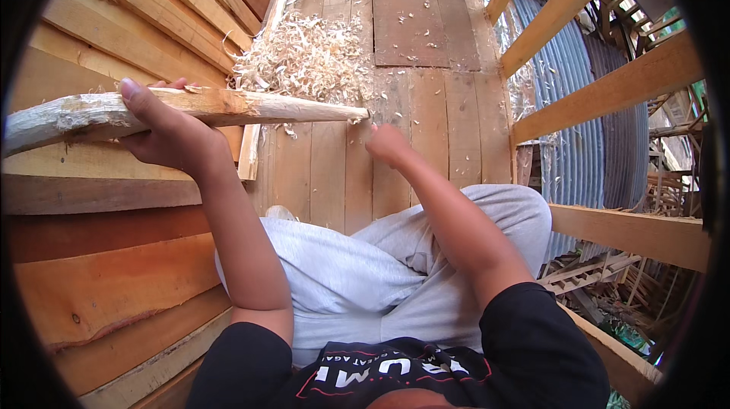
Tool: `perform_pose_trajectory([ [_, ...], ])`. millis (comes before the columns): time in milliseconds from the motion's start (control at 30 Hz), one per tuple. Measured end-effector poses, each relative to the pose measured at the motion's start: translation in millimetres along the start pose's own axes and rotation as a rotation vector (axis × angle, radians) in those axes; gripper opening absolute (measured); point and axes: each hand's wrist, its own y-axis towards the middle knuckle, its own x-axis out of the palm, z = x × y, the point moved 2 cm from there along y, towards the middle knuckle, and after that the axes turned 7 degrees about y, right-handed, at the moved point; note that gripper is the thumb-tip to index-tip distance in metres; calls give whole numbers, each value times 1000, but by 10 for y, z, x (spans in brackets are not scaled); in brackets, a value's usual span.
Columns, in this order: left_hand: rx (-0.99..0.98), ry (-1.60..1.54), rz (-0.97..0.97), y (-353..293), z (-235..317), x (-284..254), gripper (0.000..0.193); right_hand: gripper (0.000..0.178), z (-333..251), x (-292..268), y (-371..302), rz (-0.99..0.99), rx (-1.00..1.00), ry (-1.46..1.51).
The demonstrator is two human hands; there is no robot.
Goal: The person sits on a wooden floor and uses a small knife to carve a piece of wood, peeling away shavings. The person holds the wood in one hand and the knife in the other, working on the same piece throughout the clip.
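Observation:
A long, pale wooden stick lies crosswise in front of me, thick and slightly bent at the left and narrowing toward its right end. Its surface is whittled, with rough fibres and a browner patch near the middle. My left hand is wrapped around the thick part, thumb on top. Just below the thin tip, my right hand is closed in a fist. A small dark spot shows at the tip, between it and that fist. Whatever the right hand may hold is hidden by its fingers.
Curled wood shavings are heaped on the plank floor beyond the stick. A slatted wooden wall rises at the left. Along the right runs a railing of wooden bars, with corrugated metal roofing below. My crossed legs are close.

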Motion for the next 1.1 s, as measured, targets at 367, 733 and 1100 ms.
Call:
perform_pose_trajectory([
  [367, -3, -148, -91, 58, -34, -70, 65, 43, -404, 77, -206, 103, -86, 81],
  [733, 36, -406, -735, 101, -10, -94, 42, 41, -320, 46, -4, 192, 11, 176],
  [1100, -157, -451, -671, 180, -88, -162, 42, 32, -268, 227, 34, 226, -7, 398],
])
